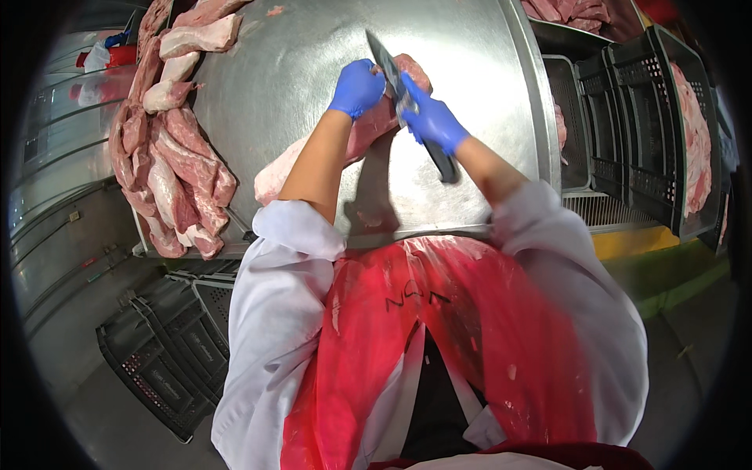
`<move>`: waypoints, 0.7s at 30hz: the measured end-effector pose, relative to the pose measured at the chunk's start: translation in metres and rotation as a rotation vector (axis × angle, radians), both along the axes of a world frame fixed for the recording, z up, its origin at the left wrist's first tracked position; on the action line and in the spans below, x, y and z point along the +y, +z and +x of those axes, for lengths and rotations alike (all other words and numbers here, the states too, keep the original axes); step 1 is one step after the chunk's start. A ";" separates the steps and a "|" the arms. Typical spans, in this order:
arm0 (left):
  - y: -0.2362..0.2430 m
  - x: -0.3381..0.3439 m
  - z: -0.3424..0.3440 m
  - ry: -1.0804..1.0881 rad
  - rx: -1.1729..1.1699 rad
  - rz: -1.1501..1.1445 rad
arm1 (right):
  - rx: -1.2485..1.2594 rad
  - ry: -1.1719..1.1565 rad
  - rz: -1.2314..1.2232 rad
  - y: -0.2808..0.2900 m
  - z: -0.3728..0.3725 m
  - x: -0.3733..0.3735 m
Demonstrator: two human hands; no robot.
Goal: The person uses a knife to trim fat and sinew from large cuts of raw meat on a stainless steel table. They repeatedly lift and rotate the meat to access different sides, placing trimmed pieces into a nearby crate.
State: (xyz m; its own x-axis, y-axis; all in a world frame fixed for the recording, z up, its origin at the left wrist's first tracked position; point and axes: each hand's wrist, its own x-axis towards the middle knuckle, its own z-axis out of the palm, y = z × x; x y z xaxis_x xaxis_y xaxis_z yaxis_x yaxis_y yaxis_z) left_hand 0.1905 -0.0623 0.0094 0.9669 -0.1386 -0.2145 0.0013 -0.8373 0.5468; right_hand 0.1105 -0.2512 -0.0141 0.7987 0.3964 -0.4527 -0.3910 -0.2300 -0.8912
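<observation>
Plainly, the likeliest trouble is a cut to the left hand in its thin blue glove, because the long knife with a grey blade and black handle passes just beside its knuckles. That hand is curled closed at the edge of the long pink slab of meat with pale fat and seems to pinch it, though the fingertips are hidden. The right hand, gloved in the same blue, is wrapped around the knife, its tip toward 11 o'clock and the handle's end toward 5 o'clock.

The slab lies at 12 o'clock in the view, slanting from 1 o'clock down toward 7 o'clock on the smooth stainless-steel bench. Moist meat on bare metal could skid if the left hand loosened, and the blade might then swing toward the fingers. A slick glove might also slide on the handle.

As for obstacles, the left forearm crosses the slab and hides its middle. A heap of pink, fat-streaked meat strips crowds the bench at 10 o'clock; pieces there could slip over the edge. At 2 o'clock, beyond the bench's raised rim, stand black perforated plastic crates, one holding pale pink meat; the rim would catch anything dragged that way. More black plastic crates sit low at 8 o'clock, and the shiny red plastic apron fills 6 o'clock, close against the bench.
</observation>
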 end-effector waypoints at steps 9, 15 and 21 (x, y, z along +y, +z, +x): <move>0.032 -0.002 0.023 -0.062 0.193 -0.223 | -0.035 -0.034 0.131 -0.013 0.009 0.030; 0.034 0.023 0.042 -0.101 0.258 -0.223 | 0.063 0.097 0.025 0.015 -0.045 0.029; 0.014 0.055 0.056 -0.049 0.272 -0.352 | -0.117 0.104 0.001 0.011 -0.076 0.042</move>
